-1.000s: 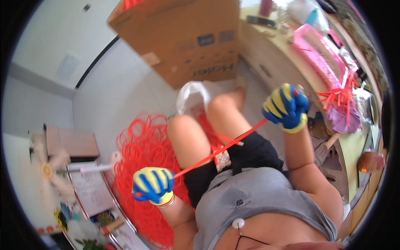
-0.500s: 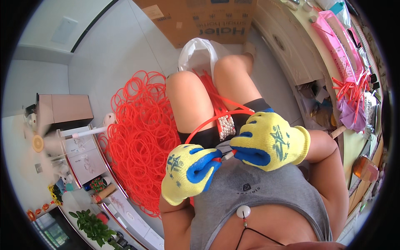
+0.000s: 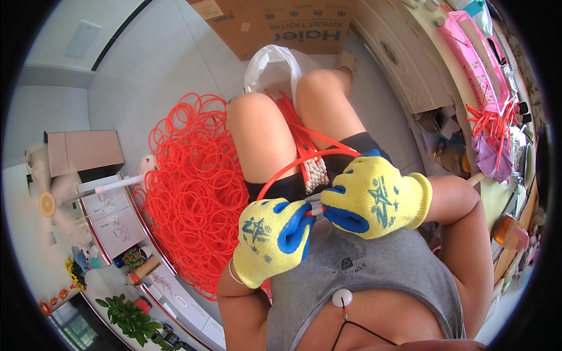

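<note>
Both gloved hands, left hand (image 3: 270,238) and right hand (image 3: 374,198), had converged from wide apart, fingers clamped on thin orange plastic tube (image 3: 293,168), now looped between fingertips.

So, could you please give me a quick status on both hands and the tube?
Left hand and right hand gloved, pinching ends of red tube loop together. Finished red rings piled on floor. Nothing obstructing.

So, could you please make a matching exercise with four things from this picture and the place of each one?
Things:
1. orange tube loop
2. pile of orange rings
3. white plastic bag
4. cardboard box

Places:
A. on the floor to the person's left
B. top of the picture, on the floor
C. ends pinched between both gloved hands
D. beyond the knees

Pairs: 1-C, 2-A, 3-D, 4-B
</note>
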Motion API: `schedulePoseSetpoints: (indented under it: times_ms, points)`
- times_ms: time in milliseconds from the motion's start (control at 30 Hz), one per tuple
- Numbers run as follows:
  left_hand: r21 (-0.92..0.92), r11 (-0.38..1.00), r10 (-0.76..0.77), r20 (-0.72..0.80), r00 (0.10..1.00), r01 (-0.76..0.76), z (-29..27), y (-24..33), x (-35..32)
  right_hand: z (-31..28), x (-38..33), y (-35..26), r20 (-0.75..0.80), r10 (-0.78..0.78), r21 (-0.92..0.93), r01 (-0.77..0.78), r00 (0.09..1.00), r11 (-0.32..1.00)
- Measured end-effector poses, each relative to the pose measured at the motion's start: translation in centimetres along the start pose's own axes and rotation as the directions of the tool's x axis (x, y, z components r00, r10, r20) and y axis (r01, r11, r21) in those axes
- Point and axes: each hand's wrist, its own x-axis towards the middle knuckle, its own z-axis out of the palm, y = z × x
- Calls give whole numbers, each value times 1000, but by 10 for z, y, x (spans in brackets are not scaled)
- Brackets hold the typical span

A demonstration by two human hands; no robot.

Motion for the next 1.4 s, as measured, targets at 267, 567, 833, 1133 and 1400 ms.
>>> schedulePoseSetpoints:
  times_ms: [267,567,833,1133,1400]
  points:
    - [34,982,186,46,981,-188,12,-9,6,-37,30,-5,358,113,133,-171,927,976]
    - [-111,968,228,3,974,-227,3,-37,14,-73,58,26,45,60,337,-71,997,939]
    - [-61,964,257,-51,965,-260,0,-20,8,-58,48,21,41,38,315,-49,998,948]
    - [30,994,100,56,993,-101,-2,-11,-3,-44,47,20,22,-101,304,90,995,948]
    - [42,994,96,144,985,-103,-1,-4,-2,-25,44,22,-14,-173,323,168,985,931]
